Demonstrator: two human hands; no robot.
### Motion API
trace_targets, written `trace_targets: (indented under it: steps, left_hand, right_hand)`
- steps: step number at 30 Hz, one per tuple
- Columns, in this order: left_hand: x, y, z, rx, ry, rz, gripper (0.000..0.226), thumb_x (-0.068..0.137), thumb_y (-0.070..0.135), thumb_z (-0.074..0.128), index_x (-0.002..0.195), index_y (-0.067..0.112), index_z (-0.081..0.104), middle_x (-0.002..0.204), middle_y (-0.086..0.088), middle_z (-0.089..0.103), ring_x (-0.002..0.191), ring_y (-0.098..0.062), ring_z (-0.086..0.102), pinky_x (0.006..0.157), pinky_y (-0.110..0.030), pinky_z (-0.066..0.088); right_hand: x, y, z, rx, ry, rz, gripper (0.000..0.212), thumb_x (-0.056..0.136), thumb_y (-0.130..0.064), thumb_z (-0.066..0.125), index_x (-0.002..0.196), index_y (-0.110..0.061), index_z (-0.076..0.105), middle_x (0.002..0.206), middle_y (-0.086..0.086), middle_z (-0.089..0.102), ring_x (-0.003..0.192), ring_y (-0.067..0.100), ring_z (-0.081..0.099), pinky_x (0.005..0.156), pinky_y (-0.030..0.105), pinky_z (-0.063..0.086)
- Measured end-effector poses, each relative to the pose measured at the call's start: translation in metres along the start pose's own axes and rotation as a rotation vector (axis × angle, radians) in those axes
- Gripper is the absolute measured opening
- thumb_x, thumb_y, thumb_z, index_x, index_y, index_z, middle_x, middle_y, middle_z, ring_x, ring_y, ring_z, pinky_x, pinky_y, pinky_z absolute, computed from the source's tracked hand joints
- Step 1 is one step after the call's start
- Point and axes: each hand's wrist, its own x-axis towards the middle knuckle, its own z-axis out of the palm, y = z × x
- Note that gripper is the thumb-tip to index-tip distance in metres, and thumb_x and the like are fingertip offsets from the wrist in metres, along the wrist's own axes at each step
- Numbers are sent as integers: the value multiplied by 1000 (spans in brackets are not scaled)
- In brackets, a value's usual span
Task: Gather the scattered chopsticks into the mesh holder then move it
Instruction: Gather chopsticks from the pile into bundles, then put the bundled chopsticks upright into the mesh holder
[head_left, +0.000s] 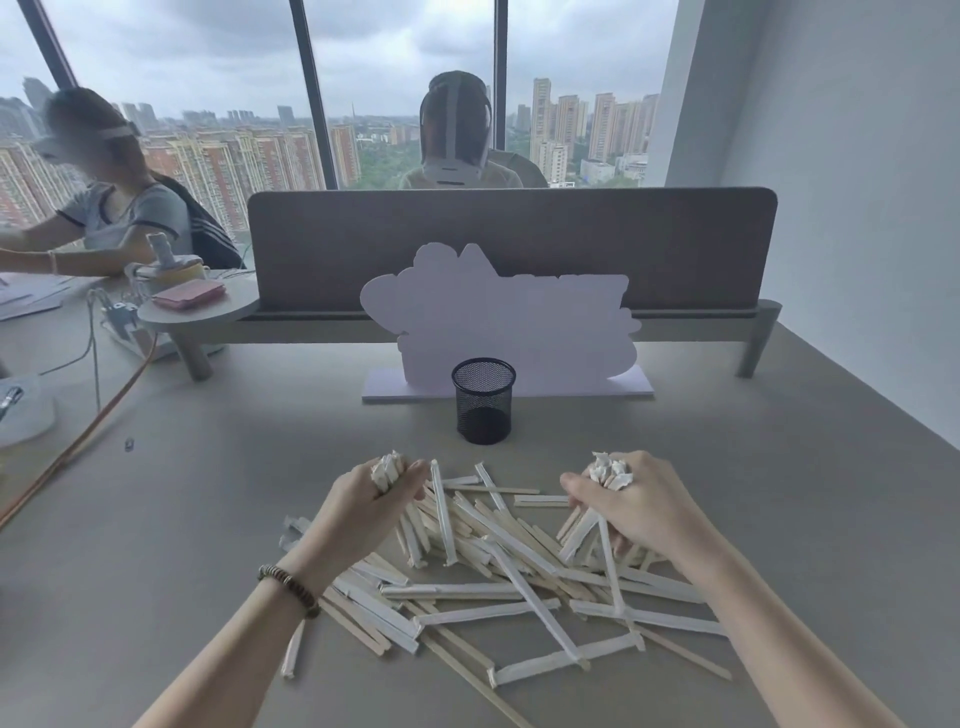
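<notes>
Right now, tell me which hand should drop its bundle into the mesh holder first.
Probably the left hand. Both hands grip upright bundles of chopsticks, and the mesh holder stands empty beyond the pile, roughly midway between them. The left sits slightly closer; the right hand is a bit farther off. It is a close call.

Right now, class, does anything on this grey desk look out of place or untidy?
Yes. The paper-wrapped wooden chopsticks lie criss-crossed in a loose heap on the grey desk, while the black mesh holder behind them looks empty. Left hand and right hand each grip a bundle.
</notes>
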Motion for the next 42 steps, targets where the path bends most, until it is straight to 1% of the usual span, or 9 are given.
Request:
trace_targets:
  steps: [3,6,10,15,19,26,32,38,42]
  left_hand:
    - [1,-2,-6,-71,-38,-59,39,94,48,57,72,17,68,43,1,48,41,-14,43,47,-22,37]
    - [6,-4,-13,-161,-10,-92,30,90,43,66,72,18,69,43,-2,53,42,-16,45,46,-22,38]
    - [15,-3,-21,-274,82,-105,24,89,28,68,71,12,68,44,-7,55,43,-19,47,45,-23,40]
    - [26,0,-33,-447,195,-70,28,92,19,66,76,-4,64,51,-15,52,48,-22,43,54,-28,38]
    - [39,2,-37,-565,238,-48,33,94,17,65,79,-12,60,59,-14,50,52,-24,46,54,-30,42]
    - [58,0,-30,-592,301,-63,25,92,20,66,76,1,66,53,-12,57,49,-23,49,55,-27,43]
    - [72,-9,-28,-596,331,-88,26,89,19,69,74,-1,66,53,-15,57,48,-23,49,54,-26,44]
    - [89,-12,-28,-666,403,-92,29,89,12,70,78,-13,60,59,-13,49,42,-21,48,44,-24,44]
    - [103,-9,-30,-693,417,-86,30,87,15,71,75,-10,59,62,-10,48,46,-23,48,46,-26,44]
  right_hand:
    - [4,-2,-12,52,98,-47,37,87,-39,72,66,-8,75,55,22,63,43,27,65,46,41,59]
    - [19,-3,-22,54,254,-91,44,83,-36,75,66,3,65,58,24,58,48,25,52,57,38,51]
    - [41,-11,-30,185,368,-69,43,83,-27,77,69,10,58,52,7,42,51,18,39,52,30,35]
    - [68,-25,-34,503,309,-29,27,87,-16,73,72,5,68,51,11,56,38,16,51,36,23,42]
    - [91,-39,-35,623,294,-8,19,87,-14,72,72,-3,71,59,14,60,42,14,58,42,27,54]
    - [143,-57,-19,680,354,48,18,79,-23,73,72,-7,72,56,8,66,43,18,63,67,40,61]
    - [179,-57,6,730,376,112,14,86,-12,69,77,-1,68,38,-1,59,31,12,58,41,21,53]
    - [208,-40,23,705,325,137,13,85,-10,68,75,-2,66,44,5,61,36,16,60,44,25,56]
    - [219,-33,33,597,214,116,17,84,-14,70,71,-4,65,49,10,64,39,21,63,61,41,63]
